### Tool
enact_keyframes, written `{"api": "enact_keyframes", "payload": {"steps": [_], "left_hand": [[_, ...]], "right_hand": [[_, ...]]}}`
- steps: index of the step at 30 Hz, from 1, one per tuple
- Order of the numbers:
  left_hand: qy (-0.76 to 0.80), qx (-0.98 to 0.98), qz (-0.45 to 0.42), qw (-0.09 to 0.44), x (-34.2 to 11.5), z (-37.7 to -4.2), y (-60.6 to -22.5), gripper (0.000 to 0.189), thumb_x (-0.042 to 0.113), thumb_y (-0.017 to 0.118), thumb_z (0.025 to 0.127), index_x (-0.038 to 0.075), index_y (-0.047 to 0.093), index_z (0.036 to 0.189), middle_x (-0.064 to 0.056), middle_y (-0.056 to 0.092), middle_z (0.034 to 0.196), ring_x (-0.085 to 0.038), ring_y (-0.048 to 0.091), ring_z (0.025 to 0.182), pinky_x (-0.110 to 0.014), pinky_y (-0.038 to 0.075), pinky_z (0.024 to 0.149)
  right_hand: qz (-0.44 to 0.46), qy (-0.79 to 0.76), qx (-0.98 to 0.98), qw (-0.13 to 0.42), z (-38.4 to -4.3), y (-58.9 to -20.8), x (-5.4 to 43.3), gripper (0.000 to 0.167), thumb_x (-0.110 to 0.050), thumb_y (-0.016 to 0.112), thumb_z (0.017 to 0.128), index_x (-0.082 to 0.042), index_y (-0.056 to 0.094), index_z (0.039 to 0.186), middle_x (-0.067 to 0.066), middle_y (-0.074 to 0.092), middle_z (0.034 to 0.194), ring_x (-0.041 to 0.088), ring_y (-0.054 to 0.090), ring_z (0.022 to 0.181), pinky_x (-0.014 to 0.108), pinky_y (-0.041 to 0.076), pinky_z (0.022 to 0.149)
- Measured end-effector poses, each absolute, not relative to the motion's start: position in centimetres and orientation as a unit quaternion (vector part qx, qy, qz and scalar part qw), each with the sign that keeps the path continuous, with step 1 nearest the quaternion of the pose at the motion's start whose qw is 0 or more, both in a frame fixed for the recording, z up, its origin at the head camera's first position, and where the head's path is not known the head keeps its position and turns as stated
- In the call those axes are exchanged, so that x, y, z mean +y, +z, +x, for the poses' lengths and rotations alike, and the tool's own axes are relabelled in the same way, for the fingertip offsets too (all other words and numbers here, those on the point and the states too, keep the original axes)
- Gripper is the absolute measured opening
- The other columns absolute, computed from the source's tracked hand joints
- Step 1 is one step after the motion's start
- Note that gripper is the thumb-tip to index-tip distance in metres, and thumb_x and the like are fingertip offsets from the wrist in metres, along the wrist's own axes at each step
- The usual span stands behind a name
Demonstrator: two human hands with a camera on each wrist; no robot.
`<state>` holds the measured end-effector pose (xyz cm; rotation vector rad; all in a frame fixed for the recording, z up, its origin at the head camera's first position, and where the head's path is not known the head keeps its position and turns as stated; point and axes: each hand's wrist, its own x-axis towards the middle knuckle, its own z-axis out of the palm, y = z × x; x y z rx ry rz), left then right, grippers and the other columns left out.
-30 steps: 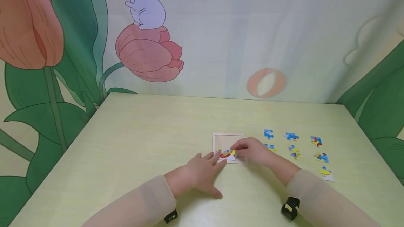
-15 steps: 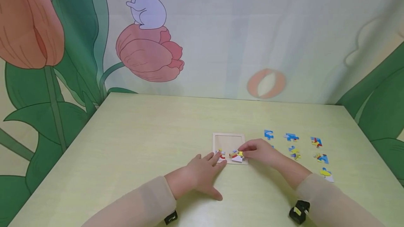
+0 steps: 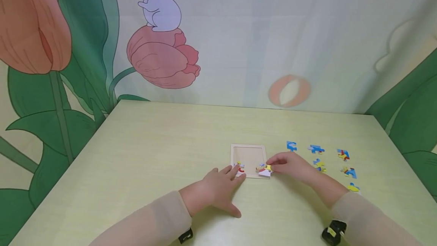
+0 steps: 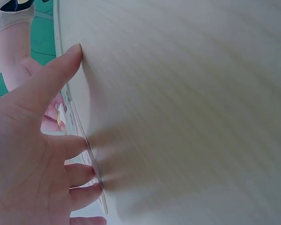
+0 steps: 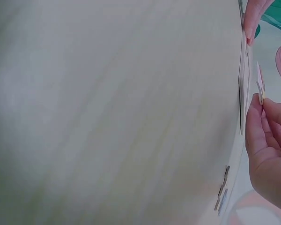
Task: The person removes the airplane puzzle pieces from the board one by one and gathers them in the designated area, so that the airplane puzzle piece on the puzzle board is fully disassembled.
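Observation:
My right hand [image 3: 293,167] pinches a jigsaw piece [image 3: 264,171] with white, red and yellow on it, over the lower right of a square wooden puzzle tray [image 3: 248,146]. The right wrist view has this piece [image 5: 261,84] edge-on between thumb and fingertips, raised above the tray. My left hand [image 3: 220,190] lies with its fingers spread at the tray's lower left. Its fingertips rest along the tray's near rim and overlap another jigsaw piece [image 3: 241,167] in that corner, partly hiding it. In the left wrist view the left thumb [image 4: 68,61] points away from the fingers.
Several loose jigsaw pieces lie right of the tray, among them a blue one [image 3: 291,146], a blue one in the middle [image 3: 316,149] and a red-and-yellow one [image 3: 343,154]. My right forearm covers part of this group. A patterned curtain [image 3: 239,48] hangs behind the table.
My right hand has drawn the pinched piece rightward, away from the corner piece, opening a gap between them. My left hand has stayed in place.

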<state>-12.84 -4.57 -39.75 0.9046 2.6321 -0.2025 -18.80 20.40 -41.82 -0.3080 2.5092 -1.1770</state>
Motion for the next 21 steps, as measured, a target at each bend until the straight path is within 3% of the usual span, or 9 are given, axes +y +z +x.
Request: {"api": "enact_keyframes", "payload": {"steps": [21], "left_hand": [[-0.079,0.929,0.317,0.173,-4.5,-12.7,-39.9,0.102,0.076,0.057,0.069,0.025,0.021,0.15,-0.004,0.013,0.155,-0.023,0.019,0.139,-0.047,0.031,0.103]], "right_hand": [[-0.096,-0.441,0.872,0.189,-18.0,-41.0,23.0,0.022,-0.013,0.065,0.087,-0.002,0.067,0.106,0.007,0.065,0.101,0.018,0.06,0.089,0.031,0.052,0.076]]}}
